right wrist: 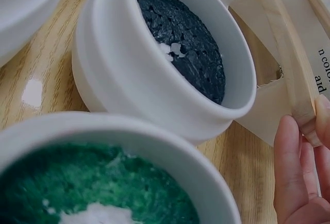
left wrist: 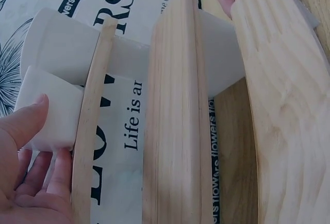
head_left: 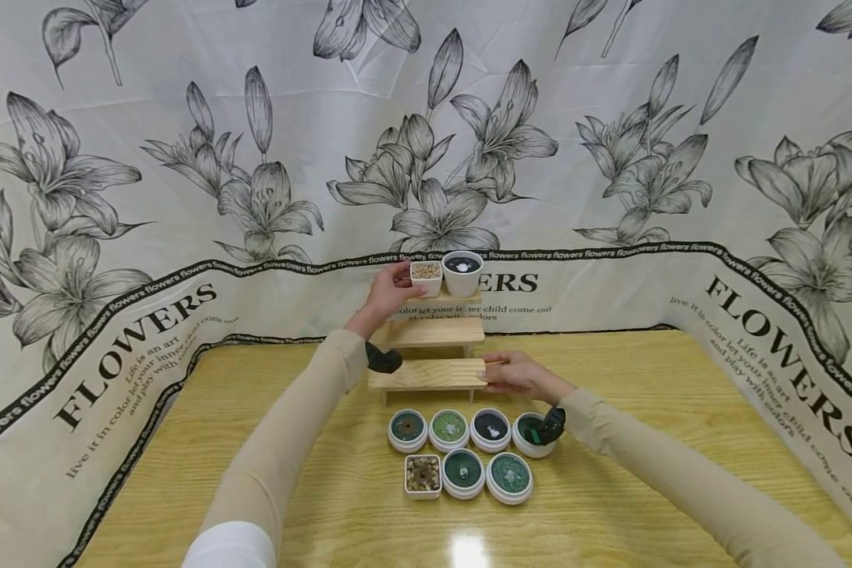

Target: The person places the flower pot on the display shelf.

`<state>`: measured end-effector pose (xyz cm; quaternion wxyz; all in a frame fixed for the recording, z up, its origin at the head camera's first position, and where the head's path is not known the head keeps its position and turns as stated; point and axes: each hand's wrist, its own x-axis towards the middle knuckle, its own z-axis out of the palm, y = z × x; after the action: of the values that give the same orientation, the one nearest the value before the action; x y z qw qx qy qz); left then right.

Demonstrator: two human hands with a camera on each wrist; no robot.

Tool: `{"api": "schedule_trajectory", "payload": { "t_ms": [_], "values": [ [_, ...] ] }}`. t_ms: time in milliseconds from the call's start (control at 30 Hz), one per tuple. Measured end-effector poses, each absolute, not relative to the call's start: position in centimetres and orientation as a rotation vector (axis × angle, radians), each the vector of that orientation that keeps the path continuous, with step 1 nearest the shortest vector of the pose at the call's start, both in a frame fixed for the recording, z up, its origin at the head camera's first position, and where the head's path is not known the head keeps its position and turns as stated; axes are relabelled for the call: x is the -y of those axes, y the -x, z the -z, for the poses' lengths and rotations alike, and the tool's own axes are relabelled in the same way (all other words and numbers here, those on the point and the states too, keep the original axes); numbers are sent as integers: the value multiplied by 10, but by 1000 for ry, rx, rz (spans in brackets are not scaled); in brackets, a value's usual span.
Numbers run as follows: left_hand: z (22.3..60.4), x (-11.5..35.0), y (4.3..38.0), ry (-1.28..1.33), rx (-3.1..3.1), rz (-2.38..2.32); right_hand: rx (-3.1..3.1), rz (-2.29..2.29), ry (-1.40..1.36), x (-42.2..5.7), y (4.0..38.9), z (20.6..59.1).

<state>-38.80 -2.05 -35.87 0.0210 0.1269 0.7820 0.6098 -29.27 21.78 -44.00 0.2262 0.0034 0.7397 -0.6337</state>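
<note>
My left hand (head_left: 390,290) grips a small square white pot (head_left: 426,278) filled with pale pebbles, at the top tier of a wooden step stand (head_left: 426,374). In the left wrist view the thumb lies on the side of the square pot (left wrist: 51,113), with fingers under it beside the top board (left wrist: 93,116). Right beside it on that tier is a round white pot (head_left: 463,276) with dark fill and a white patch. My right hand (head_left: 514,375) pinches the right end of the lowest board, thumb and fingers around its edge (right wrist: 304,121).
In front of the stand sit several round white pots with green or dark fill, such as one pot (head_left: 490,430), plus a square pebble pot (head_left: 423,476). A floral cloth (head_left: 596,300) hangs behind the wooden table (head_left: 255,410) and along both sides.
</note>
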Motion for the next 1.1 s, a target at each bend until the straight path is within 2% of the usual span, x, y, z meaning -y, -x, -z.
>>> {"api": "schedule_trajectory", "payload": {
  "t_ms": [433,1100],
  "values": [
    [357,26,380,-380,-2443,-1892,-2024,1768,6,-215,293,441],
    [370,52,334,-456,-2372,-2024,-2043,1743,4,-217,292,440]
  ]
}}
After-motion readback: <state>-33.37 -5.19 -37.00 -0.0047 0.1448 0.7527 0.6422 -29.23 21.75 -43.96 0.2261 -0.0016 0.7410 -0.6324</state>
